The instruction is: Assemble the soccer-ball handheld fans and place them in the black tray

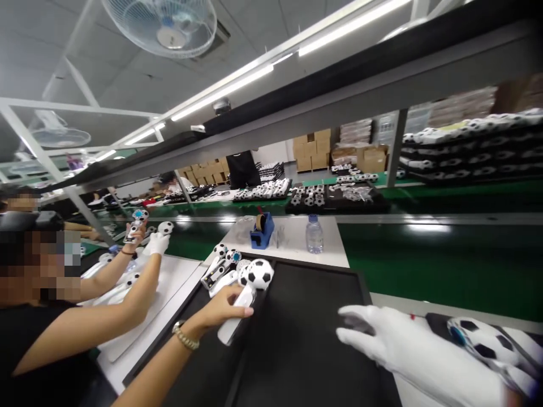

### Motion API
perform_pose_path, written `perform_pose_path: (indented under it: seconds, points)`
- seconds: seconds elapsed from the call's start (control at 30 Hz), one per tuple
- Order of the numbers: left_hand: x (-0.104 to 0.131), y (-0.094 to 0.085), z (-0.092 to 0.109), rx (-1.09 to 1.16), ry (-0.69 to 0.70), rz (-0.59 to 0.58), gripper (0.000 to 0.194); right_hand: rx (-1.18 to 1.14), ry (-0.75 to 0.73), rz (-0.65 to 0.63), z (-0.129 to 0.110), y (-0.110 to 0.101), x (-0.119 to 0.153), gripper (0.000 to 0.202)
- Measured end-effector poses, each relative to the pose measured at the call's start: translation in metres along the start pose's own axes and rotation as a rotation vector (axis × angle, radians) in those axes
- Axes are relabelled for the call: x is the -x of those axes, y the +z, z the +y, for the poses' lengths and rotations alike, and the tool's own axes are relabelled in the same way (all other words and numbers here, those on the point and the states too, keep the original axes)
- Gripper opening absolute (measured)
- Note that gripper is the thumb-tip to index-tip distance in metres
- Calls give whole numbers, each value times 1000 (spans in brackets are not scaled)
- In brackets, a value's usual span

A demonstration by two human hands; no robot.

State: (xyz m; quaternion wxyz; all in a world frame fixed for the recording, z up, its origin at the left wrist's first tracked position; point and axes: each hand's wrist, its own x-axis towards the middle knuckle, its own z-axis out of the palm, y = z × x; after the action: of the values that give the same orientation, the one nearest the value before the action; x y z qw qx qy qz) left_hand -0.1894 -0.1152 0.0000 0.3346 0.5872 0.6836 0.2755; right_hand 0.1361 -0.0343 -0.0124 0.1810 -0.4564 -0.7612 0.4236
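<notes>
White plastic, by its look: one football piece, smooth handle and round patterned head, sits pinched between thumb and fingers of the bare left hand, above the flat black tray. The gloved right hand is empty, thumb and fingers parted. From where I stand, the step seems to be handling this single piece; shifting it calls for clearing the similar pieces just beyond
</notes>
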Motion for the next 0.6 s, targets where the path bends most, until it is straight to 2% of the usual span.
perform_pose_path:
  seconds: [0.07, 0.1, 0.17, 0.23, 0.3, 0.4, 0.47, 0.53, 0.6]
  points:
    - [-5, 22, 33, 238, 139, -76, 67, -214, 23, -202, -17, 5, 5, 63]
    - [-7, 35, 51, 413, 224, -131, 69, -343, -11, -286, -26, 7, 7, 63]
    - [-11, 58, 86, 735, 368, -258, 62, -573, -130, -371, -40, 6, 11, 52]
    - [-17, 76, 114, 904, 430, -351, 53, -762, -201, -337, -46, -1, 13, 37]
    - [-27, 91, 133, 982, 433, -361, 48, -955, -152, -227, -45, -14, 14, 30]
    - [-48, 110, 143, 1097, 378, -212, 40, -1181, -29, -18, -36, -35, 12, 25]
    - [-63, 123, 141, 1182, 277, -94, 32, -1207, -13, 75, -29, -46, 7, 24]
    - [-75, 135, 136, 1280, 135, -58, 24, -1182, -18, 126, -22, -52, 1, 23]
    - [-83, 144, 131, 1380, 26, -84, 21, -1169, -1, 150, -16, -52, -7, 23]
